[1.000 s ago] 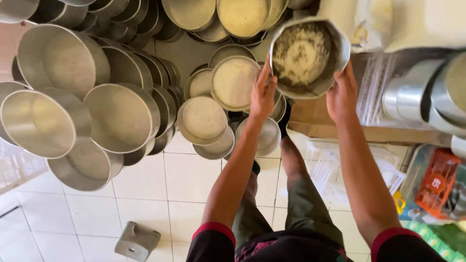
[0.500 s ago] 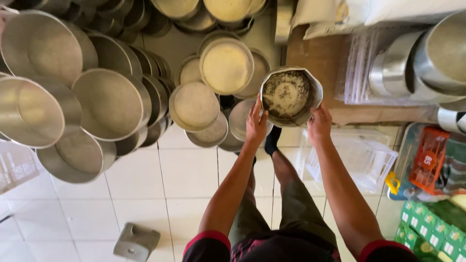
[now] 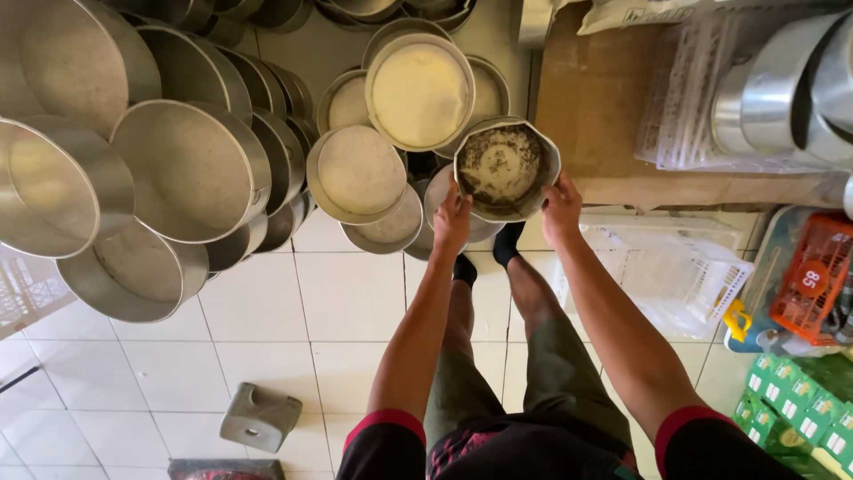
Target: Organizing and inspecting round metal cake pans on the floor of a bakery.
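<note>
Above tiled floor [image 3: 355,293] | dirty round pan [image 3: 506,169], mouth facing up | left hand [image 3: 451,222], right hand [image 3: 562,209] clamped on rim

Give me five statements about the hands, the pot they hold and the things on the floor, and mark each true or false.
1. Both hands hold one metal pot by its rim. True: the left hand and the right hand grip opposite sides.
2. The held pot is clean and shiny inside. False: its inside looks dirty, with dark residue.
3. Stacks of large metal pans lie tilted on the left. True.
4. The floor is bare concrete. False: it is white tile.
5. An orange crate sits at the left edge. False: it is at the right edge.
</note>
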